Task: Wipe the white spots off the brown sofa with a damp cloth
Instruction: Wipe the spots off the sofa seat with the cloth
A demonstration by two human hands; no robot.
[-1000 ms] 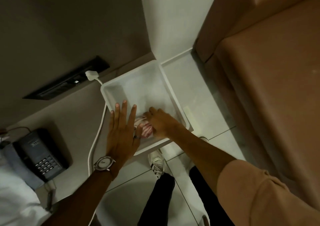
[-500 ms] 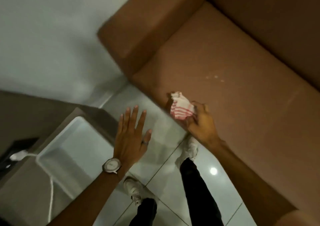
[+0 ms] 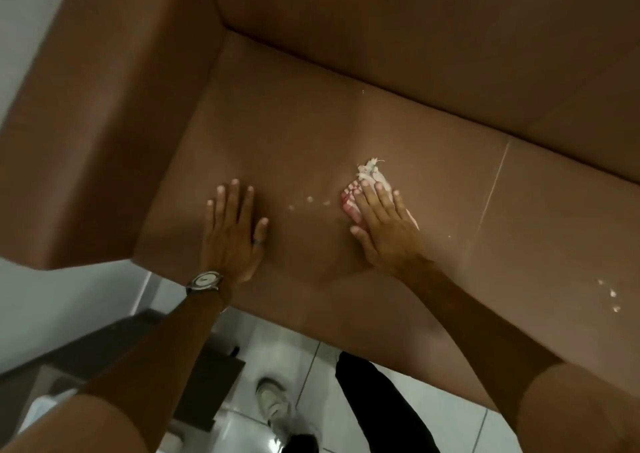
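The brown sofa (image 3: 311,130) fills most of the view, its seat cushion in the middle. My right hand (image 3: 381,227) presses a white cloth with red stripes (image 3: 369,177) flat onto the seat; most of the cloth is hidden under my fingers. A few white spots (image 3: 308,200) lie on the seat just left of the cloth, between my two hands. More white spots (image 3: 611,295) sit near the seat's front edge at the far right. My left hand (image 3: 235,230), with a ring and a wristwatch, rests flat and spread on the seat, holding nothing.
The sofa's armrest (image 3: 104,123) rises at the left and the backrest (image 3: 450,36) at the top. A seam (image 3: 493,189) runs across the seat to the right. Below lie the white tiled floor (image 3: 433,414), my shoe (image 3: 273,400) and a dark side table (image 3: 207,383).
I have turned from the white tub to the sofa. My right hand carried the cloth from the seat's front edge onto the cushion beside the spots. My left hand came down flat on the seat.
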